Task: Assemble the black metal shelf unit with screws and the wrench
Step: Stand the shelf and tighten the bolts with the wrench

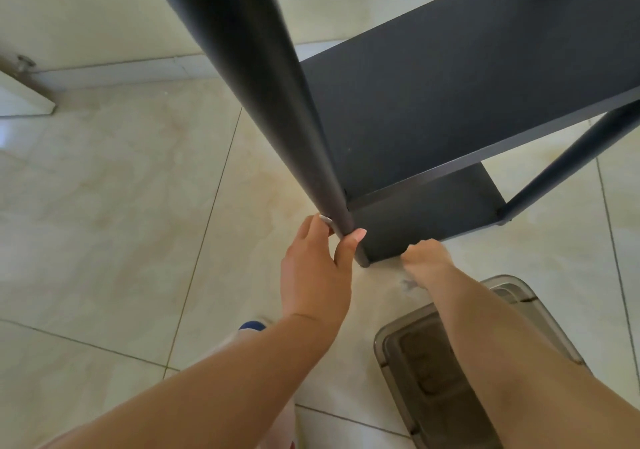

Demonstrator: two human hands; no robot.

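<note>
Two bare hands working low on the black metal shelf unit [450, 102], which is standing on the pale tiled floor [104, 206].
The left hand [313, 275] is gripping the round black corner post [277, 102], thumb and fingers curled around it; the right hand [429, 258] is reaching to the bottom shelf edge, its finger pose too blurred to tell.

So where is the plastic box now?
In the head view, the plastic box lies on the floor at lower right, under the right forearm, near the shelf.

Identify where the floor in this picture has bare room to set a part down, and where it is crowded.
Free: the tiled floor left of the front post, out to the baseboard; also the strip right of the shelf unit. Crowded: near the post's foot, where the left hand grips it, the right hand reaches under the lower shelf, and a grey plastic lid lies.
</note>
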